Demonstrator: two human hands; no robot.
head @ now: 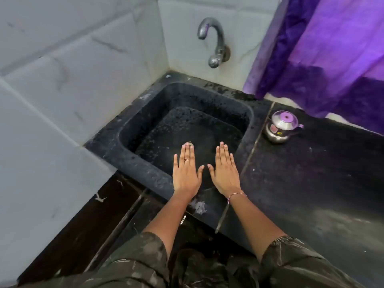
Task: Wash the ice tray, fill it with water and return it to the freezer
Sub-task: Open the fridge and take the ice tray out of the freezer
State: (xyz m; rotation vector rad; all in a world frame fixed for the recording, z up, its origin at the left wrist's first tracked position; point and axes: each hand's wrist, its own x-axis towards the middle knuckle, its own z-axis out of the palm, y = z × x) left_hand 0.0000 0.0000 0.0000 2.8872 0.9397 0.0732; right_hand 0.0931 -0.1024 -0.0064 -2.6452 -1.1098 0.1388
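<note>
Flat hands (185, 173) (225, 173) above dark sink (108, 142)

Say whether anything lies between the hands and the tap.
Nothing visible: left hand and right hand hover flat over the black stone sink, the curved metal tap beyond. No ice tray shows.

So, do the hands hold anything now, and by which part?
Nothing is held: the left hand and the right hand are both flat and empty above the sink.

Left hand (186, 173) and right hand (224, 171) hover flat, fingers straight, over the black sink (133, 129).
</note>
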